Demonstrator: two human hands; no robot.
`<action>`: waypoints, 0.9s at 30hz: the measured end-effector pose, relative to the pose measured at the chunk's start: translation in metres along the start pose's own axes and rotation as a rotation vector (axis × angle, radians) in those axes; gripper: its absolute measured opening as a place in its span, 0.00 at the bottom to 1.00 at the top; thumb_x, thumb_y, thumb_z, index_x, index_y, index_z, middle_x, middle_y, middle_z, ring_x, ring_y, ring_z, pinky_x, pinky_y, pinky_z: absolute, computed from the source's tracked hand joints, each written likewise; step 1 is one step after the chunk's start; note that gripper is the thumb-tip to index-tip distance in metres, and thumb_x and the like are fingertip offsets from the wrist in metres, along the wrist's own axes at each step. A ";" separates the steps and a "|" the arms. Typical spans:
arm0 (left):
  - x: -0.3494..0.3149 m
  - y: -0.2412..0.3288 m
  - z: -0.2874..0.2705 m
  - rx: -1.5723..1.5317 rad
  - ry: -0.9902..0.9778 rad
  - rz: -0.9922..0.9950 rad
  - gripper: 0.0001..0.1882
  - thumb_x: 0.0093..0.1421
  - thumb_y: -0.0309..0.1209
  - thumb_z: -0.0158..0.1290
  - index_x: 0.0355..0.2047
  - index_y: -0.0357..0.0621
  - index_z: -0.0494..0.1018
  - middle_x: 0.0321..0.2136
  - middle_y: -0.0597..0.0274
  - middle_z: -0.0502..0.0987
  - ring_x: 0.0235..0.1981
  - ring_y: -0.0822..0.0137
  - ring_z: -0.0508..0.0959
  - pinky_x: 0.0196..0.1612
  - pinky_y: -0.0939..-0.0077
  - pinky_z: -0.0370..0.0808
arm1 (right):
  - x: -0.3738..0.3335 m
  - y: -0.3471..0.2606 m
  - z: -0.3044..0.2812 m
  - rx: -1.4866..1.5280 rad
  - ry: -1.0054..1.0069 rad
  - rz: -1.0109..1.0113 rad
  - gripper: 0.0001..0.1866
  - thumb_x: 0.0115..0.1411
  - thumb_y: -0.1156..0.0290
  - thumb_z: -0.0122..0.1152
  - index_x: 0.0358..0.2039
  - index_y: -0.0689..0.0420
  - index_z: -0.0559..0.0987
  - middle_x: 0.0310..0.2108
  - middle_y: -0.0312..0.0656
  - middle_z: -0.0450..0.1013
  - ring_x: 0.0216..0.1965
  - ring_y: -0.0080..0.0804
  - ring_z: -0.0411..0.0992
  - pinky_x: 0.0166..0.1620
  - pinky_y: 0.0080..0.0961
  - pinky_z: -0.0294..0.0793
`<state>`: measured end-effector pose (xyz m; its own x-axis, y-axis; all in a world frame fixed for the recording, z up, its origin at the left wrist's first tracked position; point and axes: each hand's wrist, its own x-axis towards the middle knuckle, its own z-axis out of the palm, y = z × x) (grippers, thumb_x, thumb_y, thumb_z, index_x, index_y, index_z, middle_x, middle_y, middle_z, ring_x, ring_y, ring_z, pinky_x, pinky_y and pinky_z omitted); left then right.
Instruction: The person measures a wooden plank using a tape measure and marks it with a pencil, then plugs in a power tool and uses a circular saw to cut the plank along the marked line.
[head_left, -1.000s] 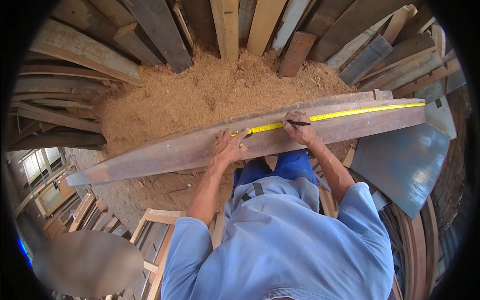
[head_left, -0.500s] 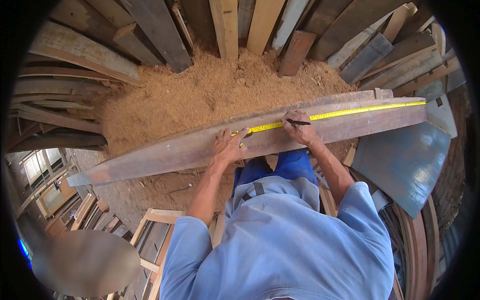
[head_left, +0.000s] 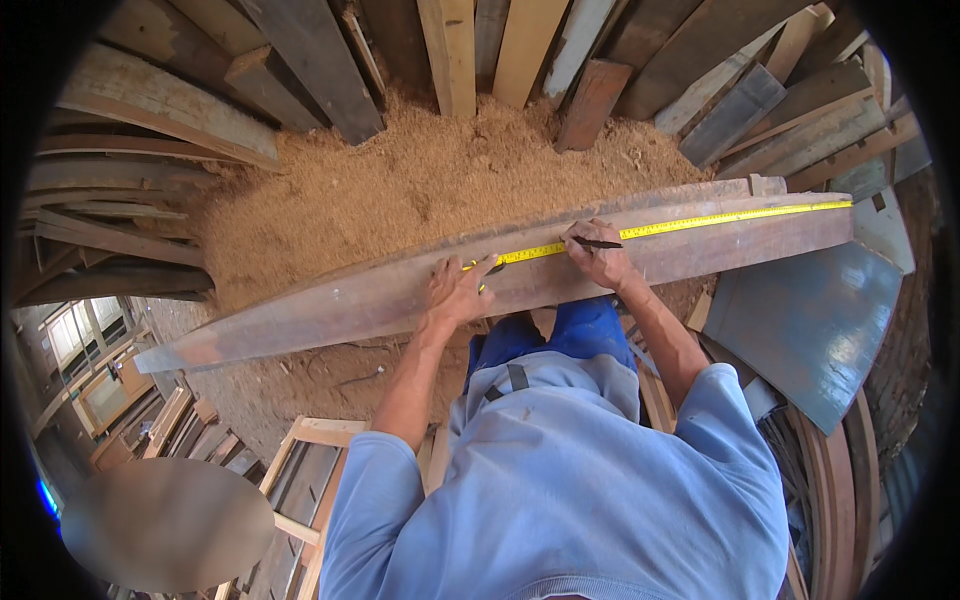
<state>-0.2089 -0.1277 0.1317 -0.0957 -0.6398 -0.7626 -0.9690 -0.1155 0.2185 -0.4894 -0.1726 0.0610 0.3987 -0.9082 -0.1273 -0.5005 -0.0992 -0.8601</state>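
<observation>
A long brown wooden plank [head_left: 380, 291] lies across in front of me. Along its top, a yellow tape measure [head_left: 725, 217] is pulled out from my left hand to the plank's right end. My left hand [head_left: 458, 288] is closed over the tape's case, of which only small yellow and black bits show, and rests on the wood. Between the fingers of my right hand [head_left: 598, 255] is a dark, thin marking tool [head_left: 600, 243], perhaps a pencil or pen. That hand presses on the plank over the tape, hiding a short stretch of it.
Sawdust [head_left: 400, 190] is heaped beyond the plank. Many boards [head_left: 450, 60] lean around the far side. A blue-grey curved sheet [head_left: 805, 325] stands at the right. Wooden frames [head_left: 330, 432] lie at the lower left, near a blurred oval patch [head_left: 168, 525].
Almost nothing differs. My right hand and the marking tool have shifted very slightly; the left hand, tape and plank stay in place.
</observation>
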 end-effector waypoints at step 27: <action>0.001 0.107 0.028 -0.574 -0.304 0.304 0.33 0.56 0.38 0.56 0.60 0.40 0.64 0.47 0.40 0.76 0.49 0.47 0.76 0.53 0.63 0.71 | -0.141 -0.040 0.001 1.287 0.184 1.065 0.20 0.64 0.53 0.57 0.47 0.56 0.73 0.42 0.45 0.75 0.42 0.35 0.73 0.48 0.37 0.74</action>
<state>-0.3193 -0.1194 0.1371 -0.4828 -0.4770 -0.7344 -0.6243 -0.4006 0.6707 -0.5249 -0.0402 0.1133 0.1839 -0.3886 -0.9029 0.4784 0.8378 -0.2631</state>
